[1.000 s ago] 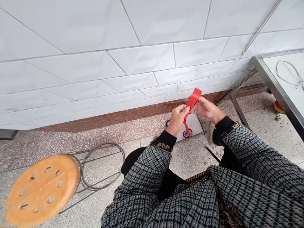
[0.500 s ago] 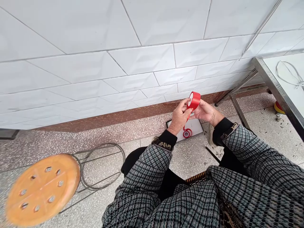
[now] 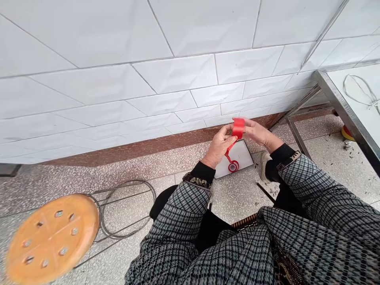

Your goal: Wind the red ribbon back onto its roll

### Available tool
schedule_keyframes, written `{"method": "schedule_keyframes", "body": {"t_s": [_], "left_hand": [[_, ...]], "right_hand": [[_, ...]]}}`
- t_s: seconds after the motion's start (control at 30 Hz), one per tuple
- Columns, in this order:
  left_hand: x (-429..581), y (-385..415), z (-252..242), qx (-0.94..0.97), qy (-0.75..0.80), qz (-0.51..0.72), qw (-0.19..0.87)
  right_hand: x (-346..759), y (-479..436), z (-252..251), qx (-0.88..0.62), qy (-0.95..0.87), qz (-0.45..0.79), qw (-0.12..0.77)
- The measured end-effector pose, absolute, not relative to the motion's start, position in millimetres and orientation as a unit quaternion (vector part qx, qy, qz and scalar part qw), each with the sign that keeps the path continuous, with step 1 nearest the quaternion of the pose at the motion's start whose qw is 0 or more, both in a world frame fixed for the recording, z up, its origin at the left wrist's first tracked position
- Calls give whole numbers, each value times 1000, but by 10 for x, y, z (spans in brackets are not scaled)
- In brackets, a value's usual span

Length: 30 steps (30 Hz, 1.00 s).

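Note:
A roll of red ribbon [image 3: 238, 128] is pinched upright between the thumb and fingers of my left hand [image 3: 218, 146]. My right hand [image 3: 259, 133] reaches in from the other side, its fingers stretched out behind and over the top of the roll; they are slightly blurred and partly hidden. From beneath the left hand a red strand runs down to a smaller flat red roll [image 3: 233, 166]. That smaller roll lies on a white board with a dark edge [image 3: 244, 155] on the floor.
A round orange stool top with holes [image 3: 53, 237] and a wire stool frame [image 3: 127, 206] stand at left. A metal-framed table [image 3: 347, 107] with a coil of wire [image 3: 360, 91] is at right. A white tiled wall [image 3: 184, 73] rises ahead. Scraps litter the speckled floor [image 3: 326, 158].
The ribbon roll has moved slightly left and turned, so its open core no longer shows. My right hand's fingers have risen from below the roll to behind its top.

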State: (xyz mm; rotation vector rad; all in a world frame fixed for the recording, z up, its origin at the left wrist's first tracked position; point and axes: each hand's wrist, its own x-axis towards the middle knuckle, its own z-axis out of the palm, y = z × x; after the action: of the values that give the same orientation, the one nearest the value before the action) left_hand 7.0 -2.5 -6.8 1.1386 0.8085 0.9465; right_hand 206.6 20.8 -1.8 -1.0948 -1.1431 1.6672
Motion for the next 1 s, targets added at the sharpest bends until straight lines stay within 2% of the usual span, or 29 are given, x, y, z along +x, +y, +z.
{"method": "schedule_keyframes", "body": {"t_s": [0.17, 0.33, 0.5, 0.67, 0.87, 1.0], "left_hand": [[-17, -1, -90, 470, 352, 364, 723], [11, 4, -106, 450, 354, 358, 737], [38, -2, -139, 450, 355, 341, 745], [65, 8, -126, 443, 346, 362, 743], [216, -59, -111, 403, 412, 509, 640], [206, -77, -139, 416, 436, 488, 632]], "right_hand": [[2246, 277, 8, -470, -634, 479, 384], [2304, 277, -18, -493, -673, 407, 372], [2317, 236, -11, -490, -683, 407, 358], [2232, 204, -37, -482, -622, 480, 387], [2151, 319, -158, -543, -537, 468, 445], [2221, 401, -169, -544, -484, 499, 470]]}}
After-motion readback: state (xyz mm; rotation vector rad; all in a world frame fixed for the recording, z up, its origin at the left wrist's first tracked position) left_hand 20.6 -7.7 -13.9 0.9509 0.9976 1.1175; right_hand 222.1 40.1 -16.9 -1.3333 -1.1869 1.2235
